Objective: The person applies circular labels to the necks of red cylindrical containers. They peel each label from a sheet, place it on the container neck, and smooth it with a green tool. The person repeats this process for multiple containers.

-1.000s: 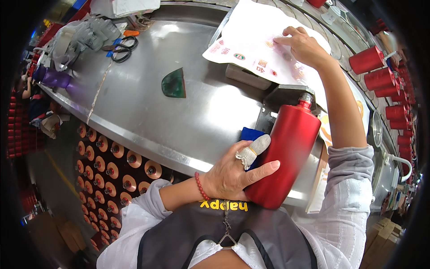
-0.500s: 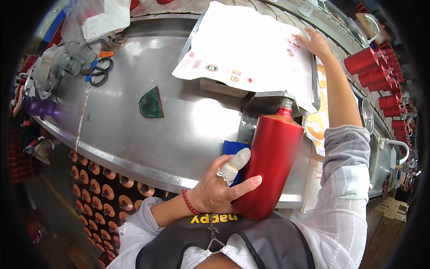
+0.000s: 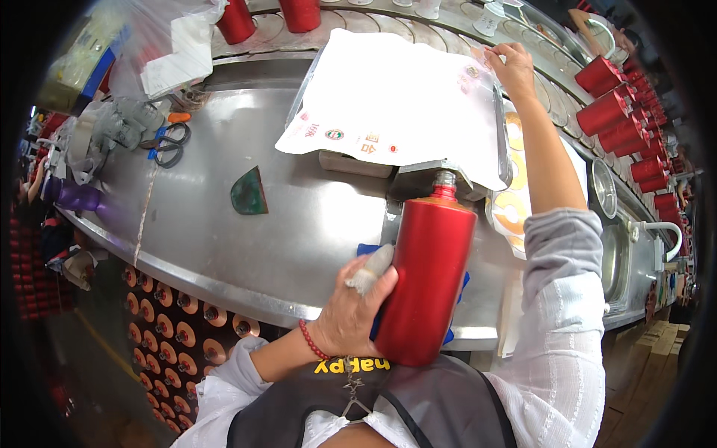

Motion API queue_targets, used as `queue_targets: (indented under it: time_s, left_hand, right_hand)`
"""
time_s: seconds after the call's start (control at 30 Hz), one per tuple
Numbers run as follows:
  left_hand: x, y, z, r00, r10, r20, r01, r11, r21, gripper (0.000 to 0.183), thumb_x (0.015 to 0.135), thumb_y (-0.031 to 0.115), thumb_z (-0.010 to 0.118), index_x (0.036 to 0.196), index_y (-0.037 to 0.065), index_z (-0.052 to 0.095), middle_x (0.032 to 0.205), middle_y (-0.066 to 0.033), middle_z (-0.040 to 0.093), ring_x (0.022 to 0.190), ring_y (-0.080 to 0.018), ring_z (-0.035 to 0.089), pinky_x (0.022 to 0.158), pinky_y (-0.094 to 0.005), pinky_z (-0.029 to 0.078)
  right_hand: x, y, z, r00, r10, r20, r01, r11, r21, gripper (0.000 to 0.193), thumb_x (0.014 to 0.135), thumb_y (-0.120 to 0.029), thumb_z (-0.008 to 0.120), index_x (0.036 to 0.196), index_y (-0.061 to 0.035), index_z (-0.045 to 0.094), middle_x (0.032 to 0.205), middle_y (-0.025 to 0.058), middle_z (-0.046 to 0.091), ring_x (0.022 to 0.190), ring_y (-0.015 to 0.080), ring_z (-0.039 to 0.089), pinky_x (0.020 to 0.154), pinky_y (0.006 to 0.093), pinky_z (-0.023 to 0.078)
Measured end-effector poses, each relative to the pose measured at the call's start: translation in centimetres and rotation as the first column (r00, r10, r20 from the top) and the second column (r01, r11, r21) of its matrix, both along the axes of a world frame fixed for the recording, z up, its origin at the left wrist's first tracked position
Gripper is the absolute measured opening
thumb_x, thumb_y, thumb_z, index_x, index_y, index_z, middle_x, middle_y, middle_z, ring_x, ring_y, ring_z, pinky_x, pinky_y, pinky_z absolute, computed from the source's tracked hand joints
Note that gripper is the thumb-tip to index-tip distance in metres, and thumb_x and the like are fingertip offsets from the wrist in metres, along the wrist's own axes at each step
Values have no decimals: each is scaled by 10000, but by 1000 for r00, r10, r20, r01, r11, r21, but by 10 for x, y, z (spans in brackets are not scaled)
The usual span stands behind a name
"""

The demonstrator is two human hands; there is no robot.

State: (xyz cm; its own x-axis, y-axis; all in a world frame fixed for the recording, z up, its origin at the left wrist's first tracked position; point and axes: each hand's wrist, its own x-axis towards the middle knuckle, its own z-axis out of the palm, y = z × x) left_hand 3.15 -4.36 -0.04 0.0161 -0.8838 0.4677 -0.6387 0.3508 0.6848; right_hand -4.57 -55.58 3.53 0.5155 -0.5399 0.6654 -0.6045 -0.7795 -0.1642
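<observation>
- Head view only.
- Left hand [image 3: 357, 310] wraps the red bottle [image 3: 427, 280] from the side, fingers curled on it, index finger in a grey wrap; bottle lies tilted at the near edge of the steel bench [image 3: 224, 239], neck toward a metal fixture [image 3: 441, 173].
- Blue cloth [image 3: 370, 250] under the bottle.
- Right hand [image 3: 511, 66] reaches far out, fingertips pinching a corner of the white label sheet [image 3: 396, 104].
- Scissors [image 3: 170, 145] and green wedge [image 3: 249, 193] lie well left.
- Red bottles [image 3: 616, 112] line the right rim.

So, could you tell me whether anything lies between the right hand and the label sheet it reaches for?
Nothing visible does: the right hand already rests its fingers on the far corner of the large white label sheet.
</observation>
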Motion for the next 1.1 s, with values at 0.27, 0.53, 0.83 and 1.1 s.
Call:
queue_targets:
  time_s: [0.27,0.53,0.83,1.1]
  left_hand:
    - [-9,6,26,992,65,105,-68,997,31,1274,690,583,832,1555,-58,152,1348,-294,500,1288,-476,484,1149,-615,205]
    - [-17,11,27,972,172,161,-160,983,-86,1259,656,600,839,1517,-98,241,1407,-302,471,1278,-447,503,1120,-625,253]
    - [-17,12,10,983,141,118,-131,987,-89,1352,624,621,855,1555,-74,163,1423,-281,485,1237,-408,551,1142,-548,275]
    - [-15,16,13,985,-47,-169,49,999,4,1119,801,661,701,1572,13,213,1550,-285,319,1447,-448,291,1205,-527,157]
  right_hand:
    - [-57,161,135,932,339,-128,-358,917,-175,152,914,-161,722,936,-13,697,1114,87,657,1017,239,630,850,328,500]
    - [-111,296,204,768,640,-1,-634,761,136,87,910,-56,707,968,-4,667,1144,92,629,1067,181,598,909,312,466]
    - [-106,333,128,765,620,174,-615,623,483,135,928,-119,711,958,2,660,1082,61,606,1025,144,586,889,285,456]
    - [-89,322,55,868,452,206,-493,735,466,215,928,-257,730,953,-46,695,1036,54,637,961,196,634,763,330,532]
